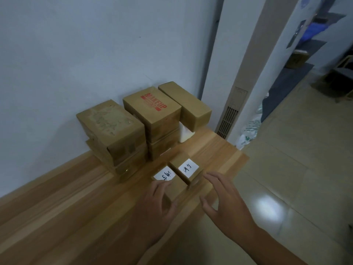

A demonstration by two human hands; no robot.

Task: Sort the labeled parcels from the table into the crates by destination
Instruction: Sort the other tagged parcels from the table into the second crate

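Note:
Two small brown parcels with white handwritten labels sit side by side near the wooden table's [57,203] right edge. My left hand [158,203] grips the nearer left parcel [168,180], fingers on its top and thumb against its front side. The right parcel [188,169] stands just beyond it. My right hand [221,197] hovers open just right of that parcel, fingers spread and holding nothing. No crate is in view.
Behind the small parcels, larger cardboard boxes are stacked against the wall: a worn one [110,129], one stamped MAKEUP [152,109] and a plain one [186,104] resting on a white box [185,133]. The table ends at right; tiled floor [286,169] lies beyond.

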